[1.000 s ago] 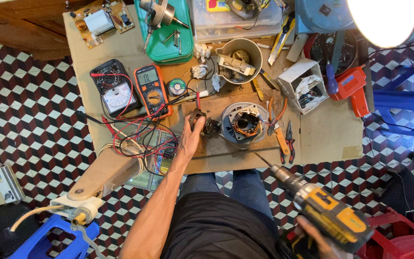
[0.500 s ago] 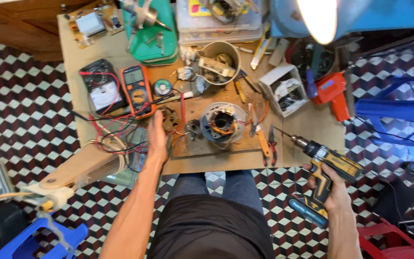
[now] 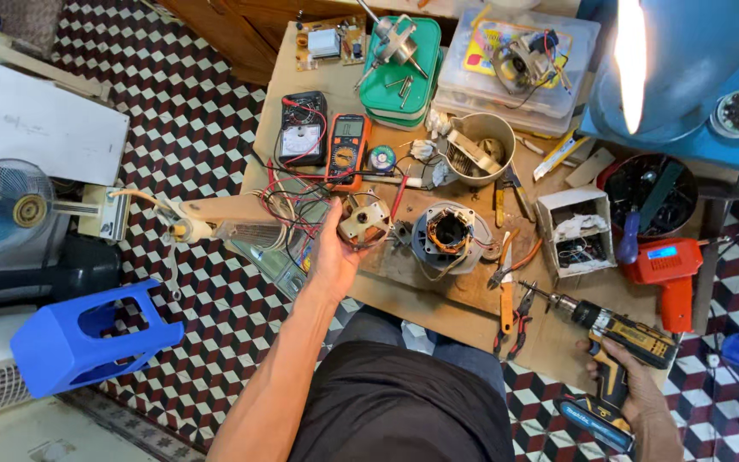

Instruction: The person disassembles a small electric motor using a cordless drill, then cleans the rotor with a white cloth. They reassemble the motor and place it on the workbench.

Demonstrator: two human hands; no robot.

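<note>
A messy counter [image 3: 404, 304] stands on a checkered floor. The left hand [image 3: 335, 257] is wrapped around a small motor part [image 3: 363, 222] near the front edge, lifting it for a look. The right hand [image 3: 635, 393] grips a yellow drill [image 3: 622, 338] past the front right corner.

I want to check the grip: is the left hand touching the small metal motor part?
Touching: the head view shows the left hand cupping the small metal motor part.

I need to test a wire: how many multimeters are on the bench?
2. A black meter lies at the bench's far left; an orange meter lies beside it, on its right. Clutter may hide others.
</note>
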